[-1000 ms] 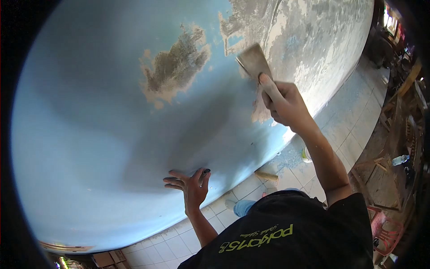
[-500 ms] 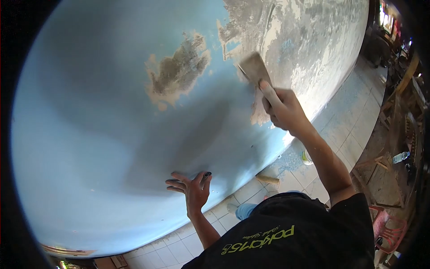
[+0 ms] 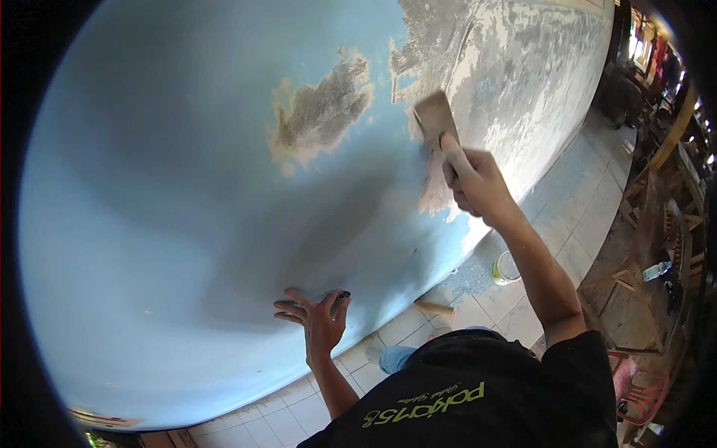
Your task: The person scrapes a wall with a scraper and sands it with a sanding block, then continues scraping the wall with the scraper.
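Observation:
My right hand (image 3: pixel 478 183) is closed around a putty knife (image 3: pixel 435 117), thumb laid along its wide, dusty blade. The blade overlaps the border between blue paint and bare grey plaster on the wall (image 3: pixel 187 179). Lower down, my left hand (image 3: pixel 321 321) has its fingers spread against the blue wall. A small dark cylindrical thing (image 3: pixel 342 296) with a round end sits at its thumb, most of it hidden by the hand. Between the hands, toward the upper left, lies a scraped patch (image 3: pixel 325 112) with pale, ragged edges.
Below the wall runs a tiled floor (image 3: pixel 478 317) with blue dust on it. A small tub (image 3: pixel 506 269) stands beside my right forearm, and a short yellowish roll (image 3: pixel 435 308) lies near the wall. At the right are wooden frames (image 3: pixel 624 299), a plastic bottle (image 3: pixel 657 270) and a red chair (image 3: pixel 642 392).
The putty knife has shifted slightly down and right across the view, its blade turned a little. The view itself has moved, so the wall patches appear farther right. My left hand stays at the wall.

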`<state>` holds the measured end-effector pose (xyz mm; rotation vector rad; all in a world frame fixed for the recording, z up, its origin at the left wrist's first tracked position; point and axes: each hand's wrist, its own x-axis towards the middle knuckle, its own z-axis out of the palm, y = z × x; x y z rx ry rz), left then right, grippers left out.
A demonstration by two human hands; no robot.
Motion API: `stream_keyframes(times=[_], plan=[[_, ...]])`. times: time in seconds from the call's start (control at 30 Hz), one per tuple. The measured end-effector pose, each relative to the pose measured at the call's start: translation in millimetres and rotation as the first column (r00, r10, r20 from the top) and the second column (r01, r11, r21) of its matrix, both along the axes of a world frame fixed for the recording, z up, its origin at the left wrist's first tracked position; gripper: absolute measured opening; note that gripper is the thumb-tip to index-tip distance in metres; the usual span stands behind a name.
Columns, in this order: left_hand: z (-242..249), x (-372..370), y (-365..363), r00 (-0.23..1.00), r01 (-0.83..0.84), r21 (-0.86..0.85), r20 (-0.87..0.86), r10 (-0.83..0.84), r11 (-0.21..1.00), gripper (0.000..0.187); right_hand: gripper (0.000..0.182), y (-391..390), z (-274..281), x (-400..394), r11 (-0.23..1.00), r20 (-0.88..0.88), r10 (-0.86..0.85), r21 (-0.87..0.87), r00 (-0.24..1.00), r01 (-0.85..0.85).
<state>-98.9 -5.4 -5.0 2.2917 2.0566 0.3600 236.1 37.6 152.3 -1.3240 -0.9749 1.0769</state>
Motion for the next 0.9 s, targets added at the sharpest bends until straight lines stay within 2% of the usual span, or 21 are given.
stream_keyframes(times=[0.07, 0.2, 0.27, 0.33, 0.5, 0.6, 0.67, 0.8, 0.87, 0.9], plan=[[8.1, 3.1, 0.1, 0.999, -0.010, -0.050, 0.034, 0.012, 0.999, 0.034, 0.055, 4.2, 22.9, -5.0, 0.992, -0.016, -0.010, 0.126, 1.000, 0.012], [3.3, -3.7, 1.7, 0.996, 0.038, -0.004, 0.084, -0.038, 0.999, 0.034, 0.055, -0.2, 14.8, -8.3, 0.996, -0.044, -0.020, 0.083, 0.999, 0.024], [3.7, -4.4, 0.8, 0.995, 0.052, -0.047, 0.083, -0.048, 0.998, 0.034, 0.055, 2.1, 1.5, -0.8, 0.998, -0.015, -0.006, 0.069, 1.000, 0.007], [2.6, -2.9, 2.3, 0.995, 0.049, -0.036, 0.083, -0.046, 0.998, 0.034, 0.054, 2.5, 9.9, 0.3, 0.999, 0.036, -0.011, 0.050, 0.999, 0.009], [-0.7, -2.4, 3.8, 0.998, 0.055, 0.001, 0.044, -0.055, 0.998, 0.034, 0.055, -0.7, 24.5, 4.3, 0.997, 0.015, 0.011, 0.076, 1.000, -0.012], [-0.7, -4.7, 4.1, 0.996, 0.038, -0.075, 0.083, -0.031, 0.996, 0.032, 0.055, -3.0, 21.1, 0.6, 1.000, 0.033, -0.008, -0.004, 0.999, 0.008], [-19.0, -10.6, 6.5, 0.993, 0.093, 0.055, 0.062, -0.097, 0.994, 0.031, 0.055, 2.5, 25.7, 1.8, 0.999, 0.065, -0.030, 0.023, 0.997, 0.029], [-17.0, -6.4, 6.3, 0.997, 0.052, 0.018, 0.057, -0.053, 0.998, 0.031, 0.056, -3.6, 36.0, 3.9, 0.999, 0.045, -0.019, 0.029, 0.999, 0.018], [-23.7, -11.4, 6.3, 0.995, 0.092, 0.138, 0.017, -0.096, 0.986, 0.031, 0.055, -4.4, 24.7, 6.1, 1.000, 0.046, -0.029, 0.001, 0.999, 0.029], [-24.9, -12.3, 6.4, 0.996, 0.088, 0.137, 0.024, -0.092, 0.987, 0.031, 0.055, -3.2, 23.1, 5.7, 0.999, 0.053, -0.031, -0.020, 0.998, 0.032]])
